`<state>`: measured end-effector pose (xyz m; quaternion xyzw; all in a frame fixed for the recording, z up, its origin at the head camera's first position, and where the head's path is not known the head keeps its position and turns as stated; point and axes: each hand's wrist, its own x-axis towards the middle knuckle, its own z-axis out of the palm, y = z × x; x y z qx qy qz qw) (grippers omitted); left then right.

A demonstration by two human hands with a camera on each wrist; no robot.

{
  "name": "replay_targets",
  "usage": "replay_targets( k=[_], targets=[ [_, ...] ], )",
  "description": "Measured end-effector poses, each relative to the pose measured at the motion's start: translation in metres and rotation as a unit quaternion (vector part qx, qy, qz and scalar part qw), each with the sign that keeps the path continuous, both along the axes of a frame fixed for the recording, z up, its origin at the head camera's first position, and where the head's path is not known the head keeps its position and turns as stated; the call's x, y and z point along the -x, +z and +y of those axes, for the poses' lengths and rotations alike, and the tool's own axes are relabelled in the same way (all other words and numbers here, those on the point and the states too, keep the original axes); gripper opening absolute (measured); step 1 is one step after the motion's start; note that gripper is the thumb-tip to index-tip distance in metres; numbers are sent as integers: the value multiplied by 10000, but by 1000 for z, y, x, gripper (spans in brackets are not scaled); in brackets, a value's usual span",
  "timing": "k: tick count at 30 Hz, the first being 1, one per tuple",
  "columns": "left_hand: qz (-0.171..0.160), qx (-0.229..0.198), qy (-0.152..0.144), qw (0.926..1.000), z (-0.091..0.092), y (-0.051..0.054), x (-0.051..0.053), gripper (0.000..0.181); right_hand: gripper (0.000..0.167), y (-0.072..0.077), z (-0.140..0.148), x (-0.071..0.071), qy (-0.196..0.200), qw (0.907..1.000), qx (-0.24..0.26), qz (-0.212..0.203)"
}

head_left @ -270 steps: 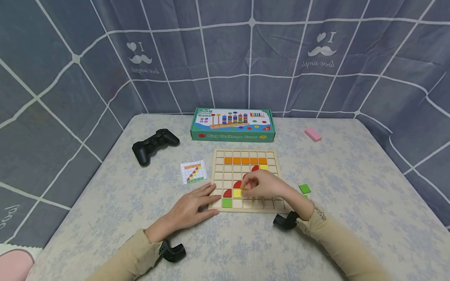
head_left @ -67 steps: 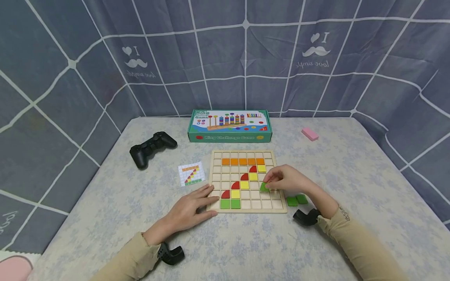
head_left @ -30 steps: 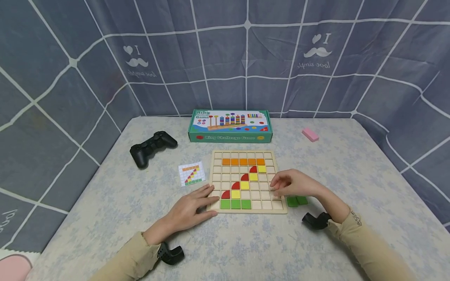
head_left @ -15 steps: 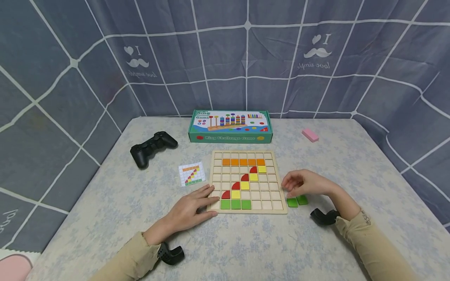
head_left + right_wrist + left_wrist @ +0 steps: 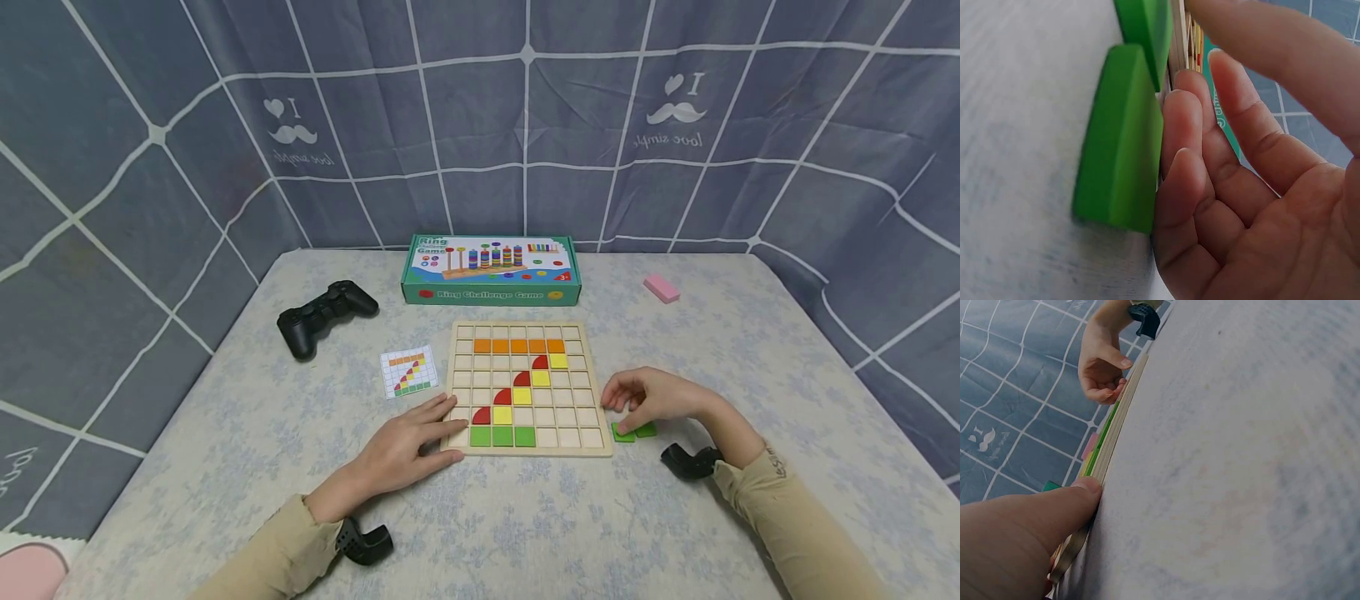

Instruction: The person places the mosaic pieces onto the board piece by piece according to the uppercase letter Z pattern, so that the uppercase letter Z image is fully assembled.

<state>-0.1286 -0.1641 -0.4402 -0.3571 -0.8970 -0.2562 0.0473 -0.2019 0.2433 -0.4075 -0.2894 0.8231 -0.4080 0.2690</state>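
Observation:
A wooden grid board (image 5: 547, 415) lies on the table, with an orange row near its top, a red-and-yellow diagonal and green tiles (image 5: 502, 436) in its bottom row. My left hand (image 5: 405, 442) rests flat on the board's left edge, fingers spread. Two loose green square tiles (image 5: 645, 431) lie just right of the board; in the right wrist view a loose green tile (image 5: 1119, 140) stands out close up. My right hand (image 5: 660, 395) is over them, its thumb at the nearer-to-board tile and its other fingers loosely bent, apart from the thumb.
Left of the board lies a pattern card (image 5: 408, 372), with a black game controller (image 5: 327, 318) behind it. A Ring Challenge Game box (image 5: 491, 271) sits at the back, and a pink block (image 5: 662, 288) at the back right.
The bottom row has grown from one green tile to three. My right hand, which held a green tile over the board, has moved right to the loose tiles. My left hand stays put.

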Motion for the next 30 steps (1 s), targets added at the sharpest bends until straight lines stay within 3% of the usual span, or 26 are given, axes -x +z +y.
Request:
replay_targets(
  k=[18,30],
  targets=[
    [-190,66,67,9998,0,1,1,48,27,4,0,-6,345,9991,-191,123],
    [-176,114,75,9998,0,1,1,48,21,11,-3,-10,468,9984,-291,-101]
  ],
)
